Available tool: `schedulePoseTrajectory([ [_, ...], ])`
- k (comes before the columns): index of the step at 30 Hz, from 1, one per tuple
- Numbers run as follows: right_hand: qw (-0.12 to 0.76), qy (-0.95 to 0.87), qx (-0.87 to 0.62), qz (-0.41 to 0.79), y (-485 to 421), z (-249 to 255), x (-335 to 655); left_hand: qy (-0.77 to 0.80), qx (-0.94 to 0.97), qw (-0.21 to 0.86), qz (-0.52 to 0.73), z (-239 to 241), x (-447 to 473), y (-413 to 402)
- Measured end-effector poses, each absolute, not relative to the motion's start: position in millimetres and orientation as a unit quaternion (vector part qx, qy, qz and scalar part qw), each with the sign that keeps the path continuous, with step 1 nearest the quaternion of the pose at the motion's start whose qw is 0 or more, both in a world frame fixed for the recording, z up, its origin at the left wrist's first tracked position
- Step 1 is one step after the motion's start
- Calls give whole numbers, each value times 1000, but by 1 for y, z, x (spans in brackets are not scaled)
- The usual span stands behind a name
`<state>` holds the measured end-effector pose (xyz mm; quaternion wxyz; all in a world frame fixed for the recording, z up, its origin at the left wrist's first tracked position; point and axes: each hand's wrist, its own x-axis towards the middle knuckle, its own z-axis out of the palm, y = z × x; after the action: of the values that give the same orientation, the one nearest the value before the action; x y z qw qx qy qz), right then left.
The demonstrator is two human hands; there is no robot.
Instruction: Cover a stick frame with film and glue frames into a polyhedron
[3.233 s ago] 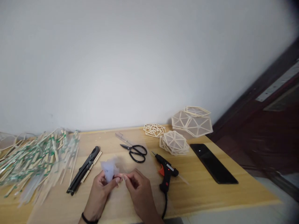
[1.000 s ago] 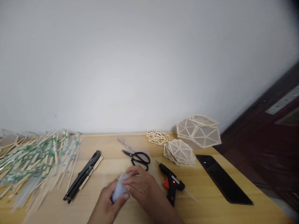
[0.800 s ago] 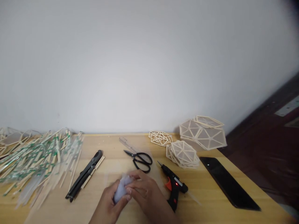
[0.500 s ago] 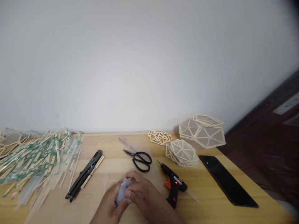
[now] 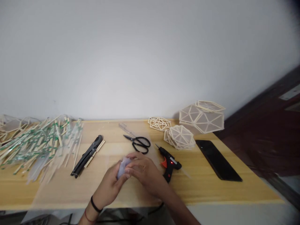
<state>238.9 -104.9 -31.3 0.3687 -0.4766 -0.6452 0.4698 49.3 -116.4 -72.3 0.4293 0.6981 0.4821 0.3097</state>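
Over the near middle of the table, my left hand (image 5: 110,184) is wrapped round a crumpled pale lilac translucent sheet (image 5: 122,167). The fingers and thumb of my right hand (image 5: 144,168) close on the same bundle from the other side, and the thumbs nearly meet. Most of the bundle is hidden, so I cannot tell if it is film or paper. Just beyond my hands lie black-handled scissors (image 5: 142,143). To the right of my right hand rests a black glue gun (image 5: 172,162) with an orange trigger and a lit red light.
A long black tool (image 5: 87,155) and thin sticks (image 5: 95,153) lie left of my hands. Wrapped sticks (image 5: 50,140) heap at the far left. Stick-framed polygon panels (image 5: 181,136) and bare stick frames (image 5: 159,123) stand at the back right, near a black flat slab (image 5: 217,161).
The view has tilted down, so the table's front edge and my left wrist's bands now show. Both hands keep hold of the crumpled sheet, with little change in grip.
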Motion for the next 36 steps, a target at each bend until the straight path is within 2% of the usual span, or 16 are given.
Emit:
schedulePoseTrajectory([
  [5,340,-689,-449,457,-102,-31,244,477,717,399,315,-72,49,-116],
  [17,285,-771,-416,389,-105,-18,247,451,714,432,316,-68,50,-114],
  [23,347,-734,-465,353,-102,-13,246,505,702,404,298,-56,50,-119],
  [30,395,-705,-448,382,-107,-20,240,535,711,369,268,-46,38,-123],
  [36,401,-717,-435,367,-108,-30,232,515,736,353,261,-57,34,-127],
])
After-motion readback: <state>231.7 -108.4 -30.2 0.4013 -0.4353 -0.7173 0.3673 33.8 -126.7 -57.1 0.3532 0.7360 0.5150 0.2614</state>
